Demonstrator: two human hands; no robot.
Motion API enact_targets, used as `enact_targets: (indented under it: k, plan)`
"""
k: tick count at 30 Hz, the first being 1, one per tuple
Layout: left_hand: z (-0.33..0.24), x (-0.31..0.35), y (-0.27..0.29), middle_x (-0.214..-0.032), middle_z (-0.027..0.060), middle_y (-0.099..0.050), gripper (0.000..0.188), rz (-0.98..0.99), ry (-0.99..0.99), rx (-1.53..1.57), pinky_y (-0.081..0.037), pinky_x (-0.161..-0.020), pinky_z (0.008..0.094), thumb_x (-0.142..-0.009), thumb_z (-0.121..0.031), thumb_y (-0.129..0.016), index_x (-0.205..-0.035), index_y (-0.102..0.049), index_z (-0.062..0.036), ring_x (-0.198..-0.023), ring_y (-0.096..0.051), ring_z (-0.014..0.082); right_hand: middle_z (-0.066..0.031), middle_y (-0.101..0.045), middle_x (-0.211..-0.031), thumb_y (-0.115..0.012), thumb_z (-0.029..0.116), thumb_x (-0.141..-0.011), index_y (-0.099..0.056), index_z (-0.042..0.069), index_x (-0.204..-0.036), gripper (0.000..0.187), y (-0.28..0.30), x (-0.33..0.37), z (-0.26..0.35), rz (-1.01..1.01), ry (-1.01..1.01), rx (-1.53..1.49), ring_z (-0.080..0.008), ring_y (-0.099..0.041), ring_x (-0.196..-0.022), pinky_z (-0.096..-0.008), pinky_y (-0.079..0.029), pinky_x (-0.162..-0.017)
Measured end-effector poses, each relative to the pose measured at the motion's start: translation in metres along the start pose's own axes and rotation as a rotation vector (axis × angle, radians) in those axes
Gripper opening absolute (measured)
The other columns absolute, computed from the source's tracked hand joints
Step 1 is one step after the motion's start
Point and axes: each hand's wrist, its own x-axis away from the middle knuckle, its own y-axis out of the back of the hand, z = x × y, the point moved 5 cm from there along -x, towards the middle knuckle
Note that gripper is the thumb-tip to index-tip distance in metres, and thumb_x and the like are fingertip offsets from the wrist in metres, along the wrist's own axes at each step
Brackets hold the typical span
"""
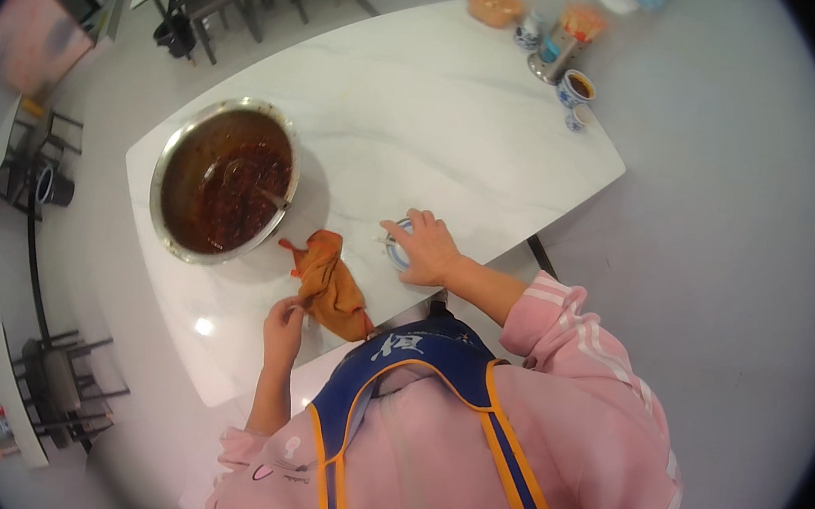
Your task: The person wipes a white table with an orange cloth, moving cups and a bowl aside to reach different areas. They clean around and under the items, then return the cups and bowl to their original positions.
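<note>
Seen from its centre, a white, faintly grey-veined table (397, 82) carries a wide metal bowl (244, 104) of dark red sauce (223, 198) at nine o'clock; a crumpled orange cloth (333, 291) at six; a blue-rimmed dish (396, 252), partly hidden, at five; an orange basket (494, 6) at one, a blue-and-white jar (528, 34) just beside it; a metal holder (546, 67), a patterned cup (573, 99) and a smaller cup (579, 120) toward two.

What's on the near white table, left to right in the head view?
Large metal bowl → orange-brown cloth → blue-rimmed dish under the right hand → orange basket → metal holder → blue-and-white jar.
</note>
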Motion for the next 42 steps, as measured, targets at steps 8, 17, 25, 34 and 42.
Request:
enact_targets:
  k: [8, 17, 25, 34, 42]
  plan:
    - [-0.012, 0.011, 0.001, -0.098, 0.0108, -0.066, 0.025, -0.009, 0.042, -0.050, -0.046, -0.080, 0.0260, -0.089, -0.010, -0.058, -0.109, -0.063, 0.0018, -0.089, -0.060, 0.0149, -0.0239, -0.043, -0.120, -0.071, 0.025, -0.057, -0.044, 0.019, -0.136, 0.083, 0.000, 0.002, 0.000, 0.036, -0.015, 0.023, -0.0386, -0.044, -0.107, -0.0426, -0.041, -0.085]
    - [-0.007, 0.016, -0.002, -0.095, 0.0108, -0.066, 0.025, -0.038, 0.050, 0.001, -0.045, -0.079, 0.0254, -0.089, -0.010, -0.058, -0.109, -0.063, 0.0028, -0.087, -0.059, 0.0139, -0.0234, -0.043, -0.121, -0.072, 0.026, -0.057, -0.044, 0.018, -0.135, 0.083, -0.003, 0.002, 0.001, 0.037, -0.019, 0.018, -0.0382, -0.044, -0.108, -0.0439, -0.041, -0.084]
    - [0.005, 0.017, -0.011, -0.095, 0.0110, -0.067, 0.024, -0.139, 0.022, -0.003, -0.048, -0.076, 0.0257, -0.089, -0.011, -0.058, -0.108, -0.062, 0.0032, -0.083, -0.062, 0.0142, -0.0221, -0.044, -0.114, -0.072, 0.027, -0.056, -0.045, 0.017, -0.133, 0.083, 0.002, 0.001, 0.000, 0.050, -0.003, -0.067, -0.0375, -0.044, -0.104, -0.0465, -0.041, -0.081]
    - [-0.003, 0.038, -0.044, -0.102, 0.0142, -0.065, 0.027, -0.327, 0.067, -0.057, -0.052, -0.077, 0.0307, -0.085, -0.012, -0.059, -0.109, -0.062, -0.0006, -0.089, -0.065, 0.0215, -0.0248, -0.042, -0.128, -0.074, 0.031, -0.062, -0.043, 0.018, -0.138, 0.083, 0.015, -0.011, -0.019, 0.197, 0.107, 0.025, -0.0392, -0.040, -0.119, -0.0503, -0.037, -0.096]
    - [-0.014, 0.052, -0.069, -0.110, 0.0189, -0.063, 0.030, -0.451, 0.120, -0.151, -0.049, -0.085, 0.0407, -0.084, -0.022, -0.056, -0.107, -0.064, -0.0027, -0.095, -0.062, 0.0355, -0.0248, -0.041, -0.121, -0.075, 0.029, -0.056, -0.045, 0.015, -0.133, 0.084, 0.028, -0.025, -0.045, 0.093, 0.244, 0.019, -0.0418, -0.041, -0.112, -0.0510, -0.040, -0.091]
